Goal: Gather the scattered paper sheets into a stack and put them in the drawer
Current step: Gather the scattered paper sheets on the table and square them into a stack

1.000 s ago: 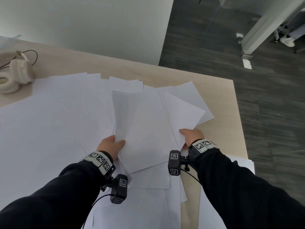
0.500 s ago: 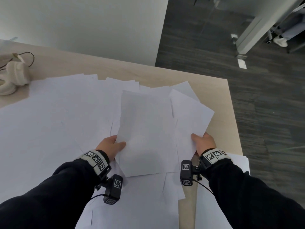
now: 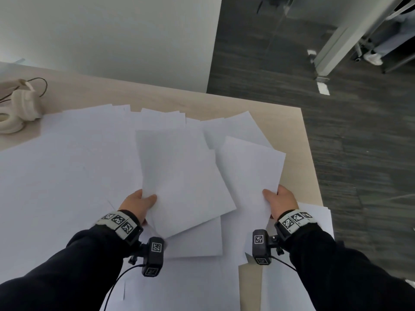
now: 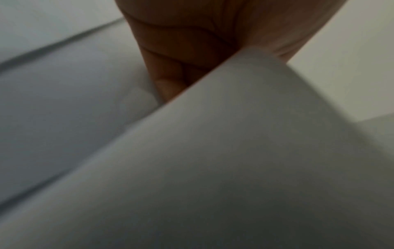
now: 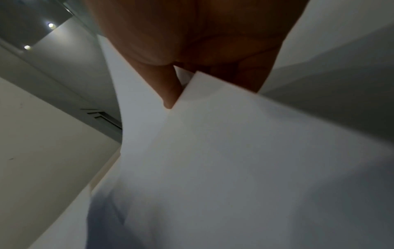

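Many white paper sheets (image 3: 67,176) lie scattered over a light wooden desk (image 3: 298,140). My left hand (image 3: 139,205) pinches the near left edge of a small gathered stack of sheets (image 3: 179,180), lifted and tilted above the others; the left wrist view shows this stack (image 4: 234,151) under the thumb. My right hand (image 3: 278,200) pinches the near corner of another sheet (image 3: 249,171), raised beside the stack on the right; the right wrist view shows this sheet (image 5: 234,160) between thumb and fingers. No drawer is in view.
Cream headphones (image 3: 20,108) with a cable lie at the desk's far left. The desk's right edge drops to dark carpet (image 3: 359,153). A white wall (image 3: 112,37) stands behind the desk. More sheets (image 3: 318,221) overhang the near right corner.
My right hand has drawn its sheet out to the right, away from the stack. The left hand's stack has tilted a little to the left. The view shifted slightly.
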Action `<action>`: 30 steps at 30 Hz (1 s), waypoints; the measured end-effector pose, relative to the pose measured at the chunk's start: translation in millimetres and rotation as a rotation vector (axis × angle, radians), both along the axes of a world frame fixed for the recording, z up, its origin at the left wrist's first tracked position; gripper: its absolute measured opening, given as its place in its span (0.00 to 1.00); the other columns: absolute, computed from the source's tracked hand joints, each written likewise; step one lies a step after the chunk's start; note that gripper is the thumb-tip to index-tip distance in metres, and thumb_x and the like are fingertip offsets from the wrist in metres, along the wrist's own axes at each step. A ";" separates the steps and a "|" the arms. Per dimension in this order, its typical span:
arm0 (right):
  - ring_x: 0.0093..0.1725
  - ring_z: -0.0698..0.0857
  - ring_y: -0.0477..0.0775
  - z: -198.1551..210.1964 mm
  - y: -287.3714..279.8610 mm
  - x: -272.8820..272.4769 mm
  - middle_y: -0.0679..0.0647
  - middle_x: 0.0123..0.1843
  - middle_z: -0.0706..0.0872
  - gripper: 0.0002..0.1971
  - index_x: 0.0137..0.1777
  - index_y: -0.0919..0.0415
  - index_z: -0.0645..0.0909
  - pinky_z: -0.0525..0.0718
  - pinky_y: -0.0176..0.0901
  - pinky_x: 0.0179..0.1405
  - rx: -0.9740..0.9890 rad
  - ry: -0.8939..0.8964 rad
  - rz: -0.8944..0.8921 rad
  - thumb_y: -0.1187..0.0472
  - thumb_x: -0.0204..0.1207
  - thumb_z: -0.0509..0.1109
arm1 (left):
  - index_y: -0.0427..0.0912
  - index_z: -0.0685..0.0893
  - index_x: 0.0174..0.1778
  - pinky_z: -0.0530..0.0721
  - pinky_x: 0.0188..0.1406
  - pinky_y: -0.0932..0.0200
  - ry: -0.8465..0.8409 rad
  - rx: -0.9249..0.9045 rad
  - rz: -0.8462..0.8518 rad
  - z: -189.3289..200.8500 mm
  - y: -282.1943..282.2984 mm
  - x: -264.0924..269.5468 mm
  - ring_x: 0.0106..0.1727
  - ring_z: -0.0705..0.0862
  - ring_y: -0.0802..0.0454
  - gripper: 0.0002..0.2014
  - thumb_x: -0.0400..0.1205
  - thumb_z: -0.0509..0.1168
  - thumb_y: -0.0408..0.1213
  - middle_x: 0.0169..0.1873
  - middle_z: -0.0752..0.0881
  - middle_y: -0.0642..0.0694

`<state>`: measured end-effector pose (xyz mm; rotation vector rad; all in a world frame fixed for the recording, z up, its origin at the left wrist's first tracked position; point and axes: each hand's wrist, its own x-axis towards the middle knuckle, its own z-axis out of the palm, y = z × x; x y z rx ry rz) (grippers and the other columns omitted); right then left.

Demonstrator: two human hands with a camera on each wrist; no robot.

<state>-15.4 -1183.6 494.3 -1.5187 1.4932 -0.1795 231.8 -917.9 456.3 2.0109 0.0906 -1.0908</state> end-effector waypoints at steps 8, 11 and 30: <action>0.50 0.90 0.60 -0.7 19.6 -6.9 0.57 0.52 0.91 0.07 0.54 0.59 0.85 0.88 0.59 0.57 0.181 0.068 0.219 0.61 0.79 0.68 | 0.50 0.83 0.48 0.89 0.49 0.34 -0.022 0.017 -0.008 8.8 9.7 -14.9 0.45 0.89 0.33 0.00 0.83 0.67 0.40 0.43 0.90 0.39; 0.52 0.88 0.57 4.6 36.2 -2.8 0.55 0.55 0.89 0.11 0.57 0.61 0.83 0.85 0.48 0.57 0.192 0.021 0.253 0.55 0.83 0.65 | 0.50 0.84 0.51 0.88 0.55 0.34 0.030 0.006 -0.057 6.7 8.7 -29.4 0.48 0.90 0.36 0.03 0.83 0.68 0.39 0.45 0.91 0.41; 0.52 0.89 0.73 -19.9 54.5 -56.9 0.68 0.49 0.91 0.08 0.51 0.68 0.87 0.85 0.69 0.58 0.385 -0.196 -0.064 0.72 0.72 0.74 | 0.64 0.80 0.58 0.85 0.59 0.54 -0.176 -0.077 -0.600 28.0 -9.3 -110.0 0.51 0.87 0.61 0.10 0.81 0.64 0.55 0.50 0.90 0.60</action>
